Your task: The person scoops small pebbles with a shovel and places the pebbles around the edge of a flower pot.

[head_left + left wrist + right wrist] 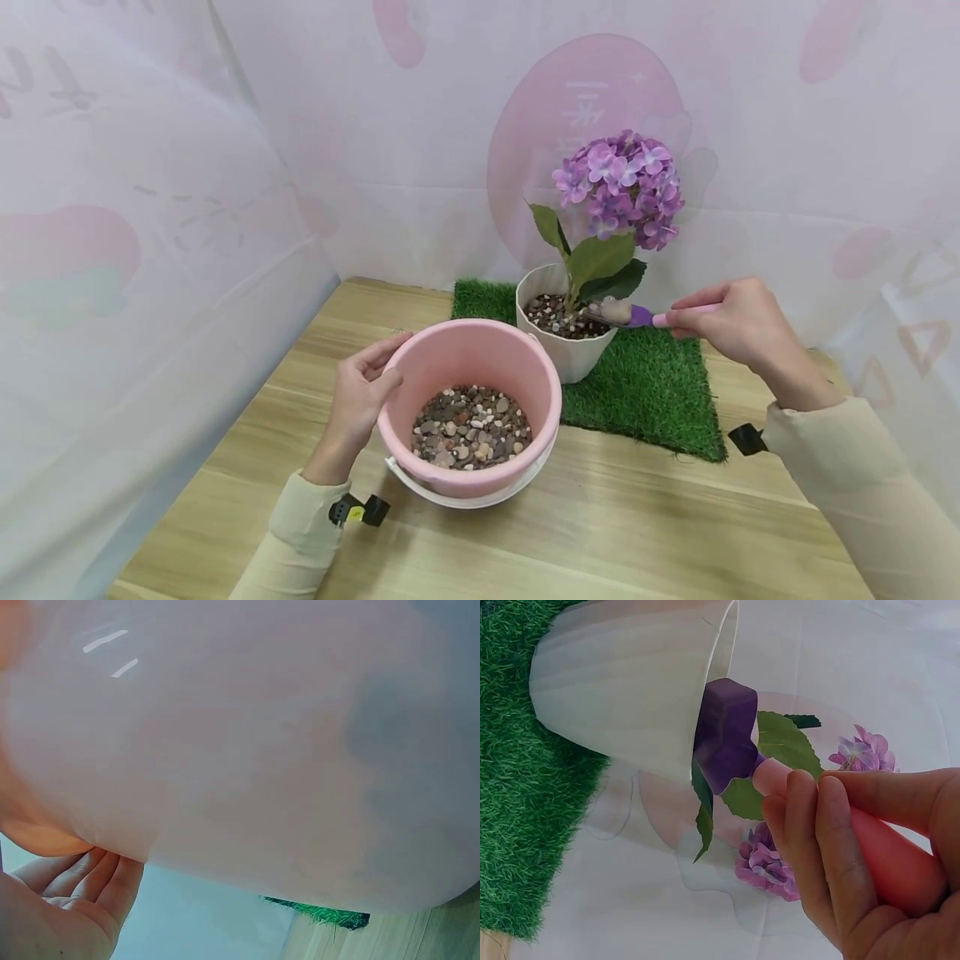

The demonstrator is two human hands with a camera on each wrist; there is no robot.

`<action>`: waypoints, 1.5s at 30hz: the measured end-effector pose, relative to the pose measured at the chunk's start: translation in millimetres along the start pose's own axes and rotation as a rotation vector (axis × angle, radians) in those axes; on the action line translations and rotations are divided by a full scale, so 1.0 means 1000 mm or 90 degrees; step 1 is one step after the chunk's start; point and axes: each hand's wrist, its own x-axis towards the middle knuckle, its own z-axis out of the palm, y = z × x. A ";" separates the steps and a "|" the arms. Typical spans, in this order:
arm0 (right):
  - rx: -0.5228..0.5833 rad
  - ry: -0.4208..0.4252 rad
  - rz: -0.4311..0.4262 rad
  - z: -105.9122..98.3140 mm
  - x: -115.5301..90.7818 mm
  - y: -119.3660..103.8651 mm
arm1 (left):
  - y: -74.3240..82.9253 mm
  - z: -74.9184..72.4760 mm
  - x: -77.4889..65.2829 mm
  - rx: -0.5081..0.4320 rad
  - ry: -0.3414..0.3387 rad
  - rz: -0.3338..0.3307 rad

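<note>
In the head view my left hand holds the rim of a pink bucket, thumb over the edge and fingers outside. Mixed pebbles cover the bucket's bottom. My right hand grips the pink handle of a small trowel with a purple blade. Pale stones sit on the blade, which reaches over the rim of a white flowerpot. The pot has dark, pebbly soil and a purple hydrangea. In the right wrist view, the pot wall hides the tip of the blade.
The flowerpot stands on a green artificial turf mat, right behind the bucket. A white bucket handle hangs along the bucket's near side. The wooden table is bordered by printed white cloth at the back and sides.
</note>
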 end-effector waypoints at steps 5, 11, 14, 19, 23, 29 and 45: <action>-0.002 -0.003 0.009 -0.001 0.001 -0.003 | 0.001 0.000 0.001 0.001 0.002 -0.001; -0.001 -0.005 0.015 -0.001 0.002 -0.007 | 0.002 0.000 0.000 0.006 0.002 -0.003; -0.014 0.002 0.004 -0.001 0.003 -0.009 | 0.002 0.000 0.000 0.005 0.004 -0.001; -0.047 0.028 -0.003 0.000 0.002 -0.012 | 0.000 -0.002 0.002 -0.003 0.001 0.000; -0.057 0.043 0.004 0.000 0.000 -0.015 | -0.002 -0.004 0.005 -0.009 -0.004 0.003; -0.069 0.053 -0.012 0.003 -0.003 -0.016 | -0.003 -0.006 0.006 -0.019 -0.007 0.006; -0.129 0.104 -0.133 0.014 -0.017 -0.011 | -0.003 -0.005 0.005 -0.031 -0.005 0.003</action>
